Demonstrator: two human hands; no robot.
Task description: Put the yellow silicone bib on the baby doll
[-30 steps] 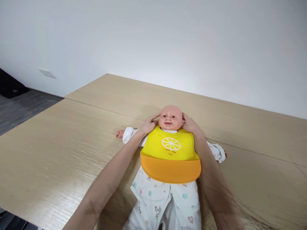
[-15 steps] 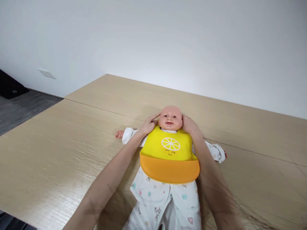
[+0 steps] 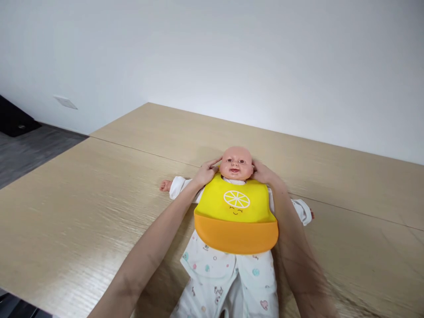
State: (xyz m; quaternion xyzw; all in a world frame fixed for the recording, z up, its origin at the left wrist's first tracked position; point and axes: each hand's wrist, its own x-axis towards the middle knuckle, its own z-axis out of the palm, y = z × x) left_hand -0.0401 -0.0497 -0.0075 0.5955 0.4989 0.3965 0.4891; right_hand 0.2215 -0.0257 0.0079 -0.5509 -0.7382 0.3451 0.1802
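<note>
One baby doll (image 3: 236, 162) lies at the centre of the frame. It wears one yellow-and-orange bib (image 3: 236, 221) and one printed white romper (image 3: 212, 265). Two bare hands show, one left hand (image 3: 205, 173) and one right hand (image 3: 263, 173), on either side of the doll's head. Two small doll hands (image 3: 164, 185) peek out, one at each sleeve end. One wooden table (image 3: 82, 207) with one seam (image 3: 132, 149) fills the lower frame. One white wall plate (image 3: 65, 102) sits at upper left.
</note>
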